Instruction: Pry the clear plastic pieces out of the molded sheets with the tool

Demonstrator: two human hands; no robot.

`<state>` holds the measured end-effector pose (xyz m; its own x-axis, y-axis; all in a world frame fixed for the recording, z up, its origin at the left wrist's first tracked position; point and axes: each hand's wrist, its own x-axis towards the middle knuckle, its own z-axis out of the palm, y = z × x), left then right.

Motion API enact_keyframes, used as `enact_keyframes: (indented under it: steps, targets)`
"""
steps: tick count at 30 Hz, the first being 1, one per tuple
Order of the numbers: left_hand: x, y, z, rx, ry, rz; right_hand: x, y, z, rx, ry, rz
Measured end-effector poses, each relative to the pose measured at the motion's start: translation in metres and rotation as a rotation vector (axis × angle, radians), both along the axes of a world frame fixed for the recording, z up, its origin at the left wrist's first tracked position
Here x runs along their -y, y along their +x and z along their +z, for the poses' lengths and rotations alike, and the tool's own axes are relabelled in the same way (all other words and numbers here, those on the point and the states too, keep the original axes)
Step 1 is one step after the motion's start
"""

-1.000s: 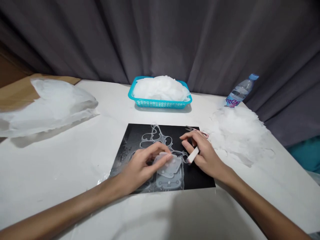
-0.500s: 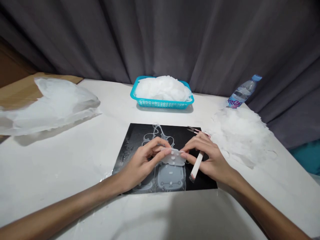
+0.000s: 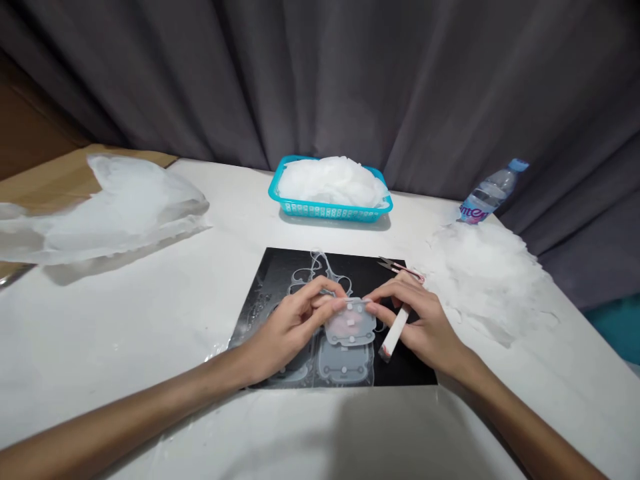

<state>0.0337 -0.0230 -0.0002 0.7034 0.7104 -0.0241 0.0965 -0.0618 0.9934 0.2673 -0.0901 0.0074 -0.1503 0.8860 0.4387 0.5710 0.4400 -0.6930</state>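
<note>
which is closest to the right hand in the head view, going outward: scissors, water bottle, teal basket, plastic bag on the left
From the right hand:
1. Scissors, just beyond its fingers on the black mat.
2. Teal basket, at the back centre.
3. Water bottle, back right, about as far as the basket; too close to call.
4. Plastic bag, far left.

Both hands, left hand (image 3: pixel 290 327) and right hand (image 3: pixel 425 327), pinch a translucent piece (image 3: pixel 350 322) over the black mat (image 3: pixel 270 280).

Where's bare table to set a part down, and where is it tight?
Free: the white table between the plastic bag and the black mat; also the near edge below the mat. A strip lies bare between mat and basket. Crowded: the mat itself, under both hands, and the right side, covered by the white pile beside the bottle.
</note>
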Motion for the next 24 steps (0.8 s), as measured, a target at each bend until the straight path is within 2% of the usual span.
enact_keyframes:
  steps: [5, 9, 14, 18, 24]
  targets:
    - [0.0, -0.002, 0.003, -0.015, 0.114, -0.005, 0.004, -0.003, 0.001, -0.003, 0.087, -0.024]
    - [0.0, -0.002, 0.002, 0.01, 0.104, 0.002, 0.006, -0.006, -0.001, 0.004, 0.103, -0.023]
    - [-0.001, 0.002, -0.002, 0.115, -0.071, 0.018, 0.008, -0.013, -0.007, -0.061, -0.044, -0.118]
    - [-0.007, 0.005, -0.004, 0.177, -0.225, 0.037, 0.007, -0.016, -0.008, -0.235, -0.243, -0.09]
    - [-0.013, 0.005, -0.001, 0.188, -0.336, 0.054, 0.008, -0.016, -0.009, -0.165, -0.223, -0.114]
